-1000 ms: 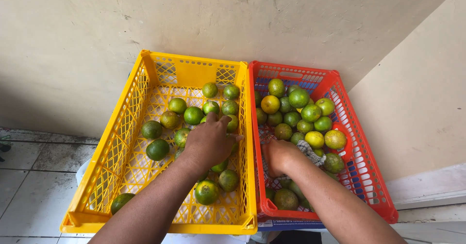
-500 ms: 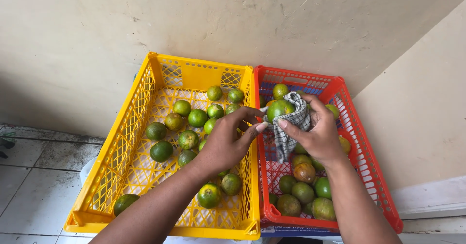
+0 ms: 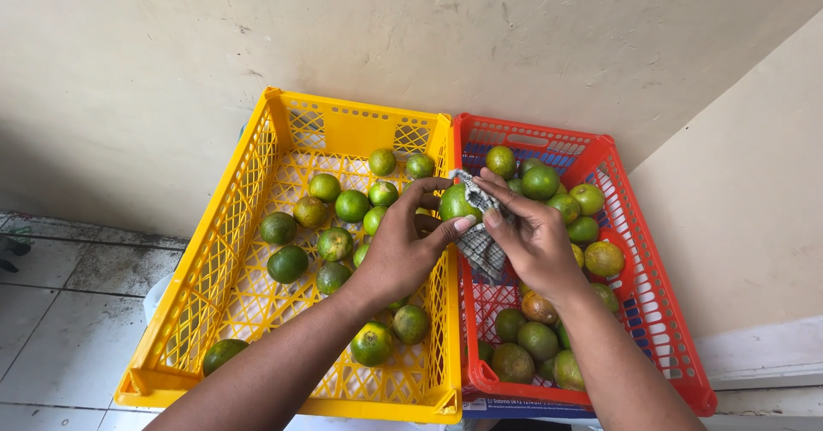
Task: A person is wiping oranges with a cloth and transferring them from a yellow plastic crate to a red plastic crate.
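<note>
green orange (image 3: 455, 201) | held above crates' shared rim | checked cloth (image 3: 480, 244) against it

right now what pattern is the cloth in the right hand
A dark-and-white check; the cloth shows best in the head view, held by the right hand.

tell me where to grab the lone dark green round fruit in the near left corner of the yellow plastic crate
Take the dark green round fruit across its widest part, from straight above. It is a smooth ball with no handle. The yellow plastic lattice crate walls close in on its left and near sides, while its top and right side are free, with no other fruit touching it.
</note>
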